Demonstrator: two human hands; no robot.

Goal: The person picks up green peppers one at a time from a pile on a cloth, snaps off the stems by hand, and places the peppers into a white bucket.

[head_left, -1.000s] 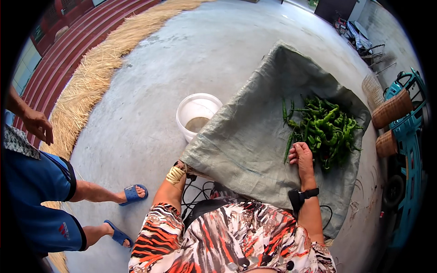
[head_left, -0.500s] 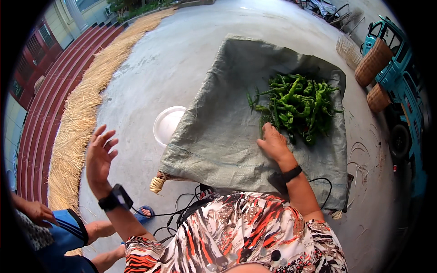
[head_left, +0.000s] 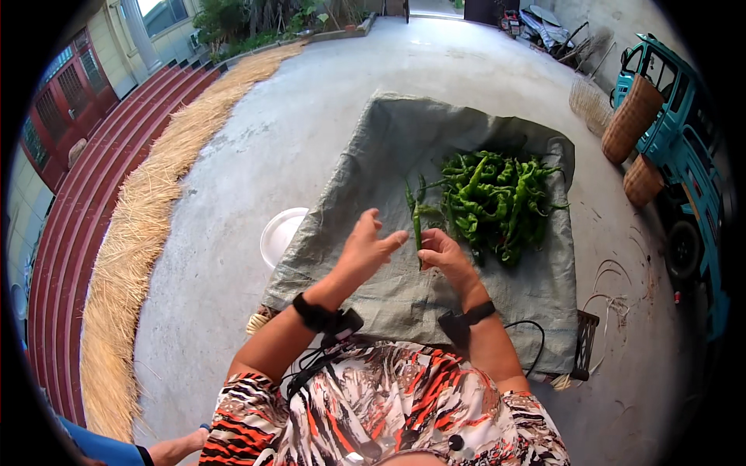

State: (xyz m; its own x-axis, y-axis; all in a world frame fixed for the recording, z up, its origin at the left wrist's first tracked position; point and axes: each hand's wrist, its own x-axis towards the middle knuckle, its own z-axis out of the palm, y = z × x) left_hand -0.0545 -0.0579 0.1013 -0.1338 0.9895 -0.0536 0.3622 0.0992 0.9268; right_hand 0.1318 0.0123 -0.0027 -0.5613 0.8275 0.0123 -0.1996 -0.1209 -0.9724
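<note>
Between the fingertips of my right hand [head_left: 447,256] is a green chili pepper [head_left: 417,229], held upright above the sheet. My left hand [head_left: 368,242] hovers just left of it, thumb and fingers apart, with nothing in it. A heap of glossy green chili peppers [head_left: 497,203] lies to the right on a grey-green woven plastic sheet [head_left: 342,291]. A few loose peppers [head_left: 409,194] rest at the heap's left edge. Both wrists wear black bands, with a dark device by each.
A white basin [head_left: 281,235] stands on the concrete left of the sheet. Straw [head_left: 124,272] runs along red steps [head_left: 74,233]. Wicker baskets [head_left: 632,120] stand beside a teal truck [head_left: 688,147]. Black cables hang near my waist. Another person's leg [head_left: 175,448] shows at lower left.
My right hand has picked up one pepper and drawn it left, off the heap. My left hand has swung in from the far left to beside it. The other person has mostly left the view.
</note>
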